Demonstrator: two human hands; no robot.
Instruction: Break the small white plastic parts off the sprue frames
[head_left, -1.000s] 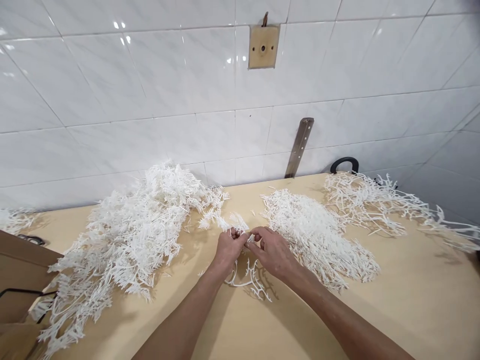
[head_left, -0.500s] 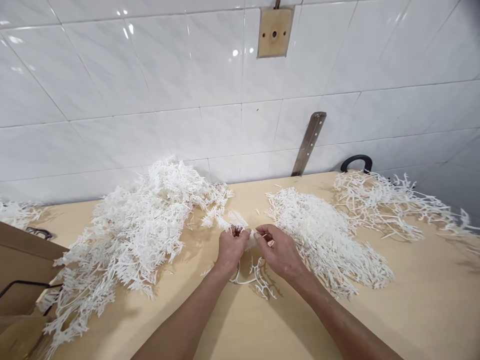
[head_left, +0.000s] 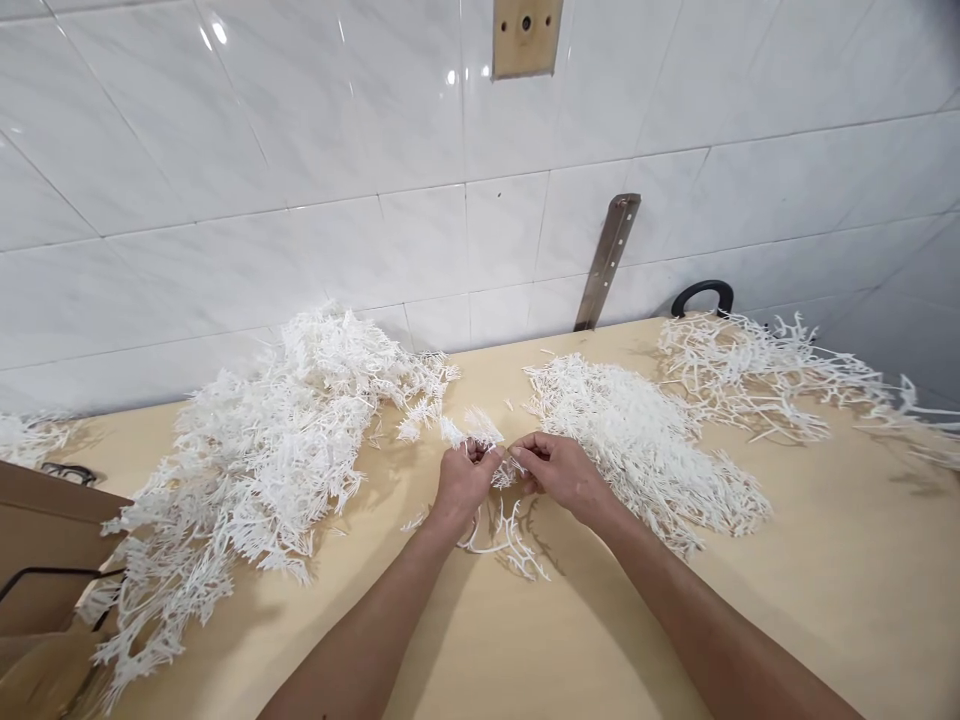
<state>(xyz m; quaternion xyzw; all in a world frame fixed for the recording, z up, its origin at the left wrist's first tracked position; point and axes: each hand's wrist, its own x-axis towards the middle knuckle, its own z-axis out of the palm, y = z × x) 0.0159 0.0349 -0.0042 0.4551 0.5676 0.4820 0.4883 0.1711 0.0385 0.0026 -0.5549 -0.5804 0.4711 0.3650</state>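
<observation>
My left hand [head_left: 463,482] is closed in a pinch on white plastic sprigs [head_left: 480,425], whose feathery tips stick out above its fingers. Close beside it, my right hand [head_left: 562,478] pinches with thumb and forefinger at a small white sprig piece [head_left: 505,474] that hangs between the two hands. The exact grip points are partly hidden by the fingers. Below the hands, a bare branched white stem [head_left: 508,548] lies on the table. To the left rises a large heap of leafy white sprigs [head_left: 277,440]; a flatter pile of small white pieces [head_left: 645,440] lies at the right.
Farther right is a tangle of bare white stems [head_left: 765,375], with a black curved handle [head_left: 703,290] behind it. A metal strip [head_left: 607,262] leans on the tiled wall. At the left edge stand a brown cardboard box [head_left: 56,530] and a black-rimmed object [head_left: 69,471].
The small piece between my hands now shows more of its spread tips. My right hand has turned slightly, and the whole view has tipped downward a little.
</observation>
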